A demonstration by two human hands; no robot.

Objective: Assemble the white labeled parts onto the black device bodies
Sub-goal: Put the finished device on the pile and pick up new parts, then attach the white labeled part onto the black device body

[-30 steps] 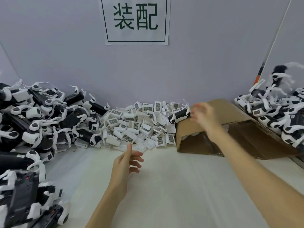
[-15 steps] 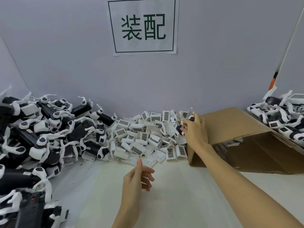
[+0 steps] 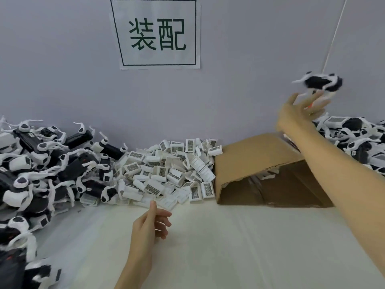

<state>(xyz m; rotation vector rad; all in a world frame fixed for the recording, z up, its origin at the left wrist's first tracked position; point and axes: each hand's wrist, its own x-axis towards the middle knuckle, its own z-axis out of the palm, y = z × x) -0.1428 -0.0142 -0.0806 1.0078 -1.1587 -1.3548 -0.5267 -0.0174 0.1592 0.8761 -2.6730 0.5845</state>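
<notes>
A heap of white labeled parts (image 3: pixel 166 170) with barcode stickers lies against the back wall at the centre. Black device bodies (image 3: pixel 48 163) with white straps are piled on the left. My right hand (image 3: pixel 302 109) is raised at the upper right with fingers spread, and a blurred black device (image 3: pixel 323 82) is in the air just above its fingertips, apart from the palm. My left hand (image 3: pixel 150 224) hovers over the table in front of the white heap, fingers loosely curled, holding nothing.
A brown cardboard box (image 3: pixel 260 163) lies tipped on its side right of the white heap. More black and white devices (image 3: pixel 358 140) are piled at the far right. A paper sign (image 3: pixel 158 34) hangs on the grey wall.
My right hand gripped a black device at the right end of the white heap, then swung up and right; the device has left the hand and is airborne. The left hand barely moved.
</notes>
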